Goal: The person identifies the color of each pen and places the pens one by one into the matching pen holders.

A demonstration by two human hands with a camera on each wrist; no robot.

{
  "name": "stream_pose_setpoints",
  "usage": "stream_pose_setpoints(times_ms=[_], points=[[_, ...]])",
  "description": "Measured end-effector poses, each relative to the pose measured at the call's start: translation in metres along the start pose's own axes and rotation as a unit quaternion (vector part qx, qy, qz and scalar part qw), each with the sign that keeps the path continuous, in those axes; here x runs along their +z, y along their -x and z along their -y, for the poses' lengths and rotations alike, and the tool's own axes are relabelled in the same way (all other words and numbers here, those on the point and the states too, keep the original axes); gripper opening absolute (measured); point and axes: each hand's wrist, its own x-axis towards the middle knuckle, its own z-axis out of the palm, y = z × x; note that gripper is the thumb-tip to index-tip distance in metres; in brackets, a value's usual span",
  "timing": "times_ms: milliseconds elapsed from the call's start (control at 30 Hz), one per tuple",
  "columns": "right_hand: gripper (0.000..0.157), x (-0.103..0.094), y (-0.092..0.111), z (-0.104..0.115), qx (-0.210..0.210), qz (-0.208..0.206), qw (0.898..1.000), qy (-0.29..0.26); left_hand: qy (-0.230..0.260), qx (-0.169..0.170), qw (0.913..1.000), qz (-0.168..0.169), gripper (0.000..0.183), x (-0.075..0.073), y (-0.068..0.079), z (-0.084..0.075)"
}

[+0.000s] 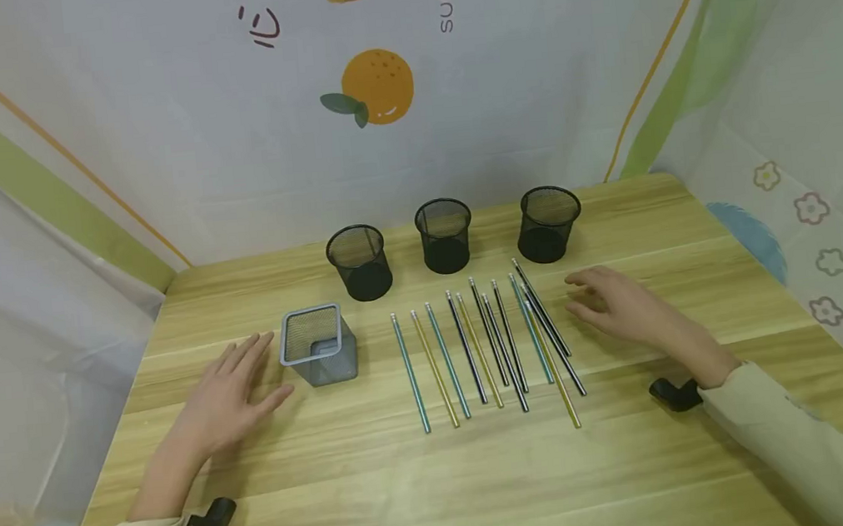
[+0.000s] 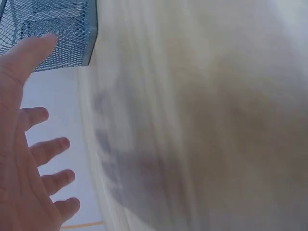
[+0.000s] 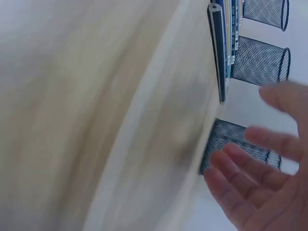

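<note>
My left hand [image 1: 225, 403] hovers with spread fingers just left of a square grey mesh pen holder [image 1: 340, 362]; its thumb points toward the holder in the left wrist view. To the right of the pencils, my right hand [image 1: 624, 308] holds nothing, its fingers loosely bent. Between the hands lie several pencils in a loose row: teal ones [image 1: 410, 372] and yellow ones [image 1: 435, 369] at the left, dark striped ones [image 1: 466, 347] in the middle and right. At the right end some pencils overlap, a yellow one [image 1: 553, 364] among them.
Three round black mesh pen holders stand along the back of the wooden table [image 1: 412, 498]: one at left [image 1: 368, 280], one in the middle [image 1: 446, 252], one at right [image 1: 543, 242]. Behind the table hangs a white cloth [image 1: 231, 146] printed with oranges.
</note>
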Motion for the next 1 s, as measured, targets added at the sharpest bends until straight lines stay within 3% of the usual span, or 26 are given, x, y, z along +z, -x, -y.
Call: stream_pose_setpoints(times_ms=[133, 233, 367, 600, 733, 833, 1000], points=[[0.024, 0.006, -0.021, -0.004, 0.061, -0.006, 0.996, -0.067, 0.042, 0.021, 0.9989, 0.008, 0.104, -0.001, -0.013, 0.004], [0.022, 0.01, -0.037, -0.004, 0.096, 0.0, 0.993, -0.072, 0.068, 0.02, 0.9973, 0.02, 0.116, -0.001, -0.02, 0.006], [0.021, 0.014, -0.055, -0.001, 0.12, 0.01, 0.99, -0.07, 0.14, 0.006, 0.9895, 0.037, 0.124, 0.001, -0.026, 0.007], [0.019, 0.02, -0.077, 0.005, 0.121, 0.001, 0.99, -0.077, 0.268, 0.001, 0.9625, 0.042, 0.116, 0.008, -0.028, 0.002], [0.017, 0.021, -0.083, 0.009, 0.126, -0.011, 0.99, -0.068, 0.342, 0.011, 0.9388, 0.04, 0.104, 0.009, -0.029, -0.005], [0.018, 0.021, -0.087, 0.013, 0.126, -0.02, 0.99, -0.064, 0.375, 0.01, 0.9261, 0.042, 0.097, 0.01, -0.029, -0.01], [0.022, 0.024, -0.092, 0.015, 0.141, -0.012, 0.987, -0.07, 0.396, 0.004, 0.9176, 0.039, 0.087, 0.016, -0.029, -0.015]])
